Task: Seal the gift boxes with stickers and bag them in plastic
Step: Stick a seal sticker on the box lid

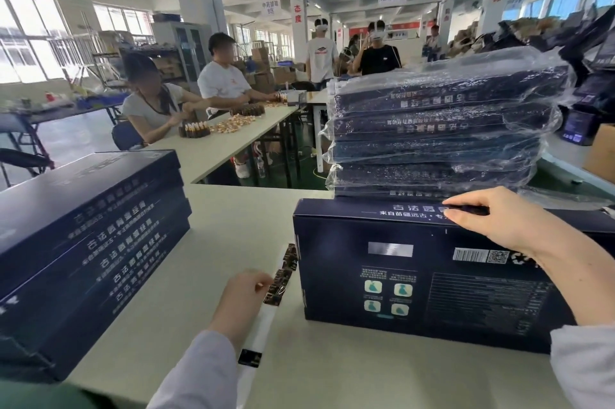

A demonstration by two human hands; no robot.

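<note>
A dark blue gift box [416, 279] lies flat on the pale table in front of me, its printed underside up. My right hand [492, 225] reaches over its far edge, thumb and fingers pressing a dark sticker [466, 209] onto that edge. My left hand [243, 298] rests on a white backing strip [266, 315] just left of the box, its fingertips pinching at a dark sticker [276, 289] on the strip. Several more stickers run up the strip.
A stack of bagged boxes in clear plastic [439, 132] stands right behind the box. Several unbagged boxes [86, 242] are piled at my left. Two seated people [186, 99] work at a long table beyond; others stand farther back.
</note>
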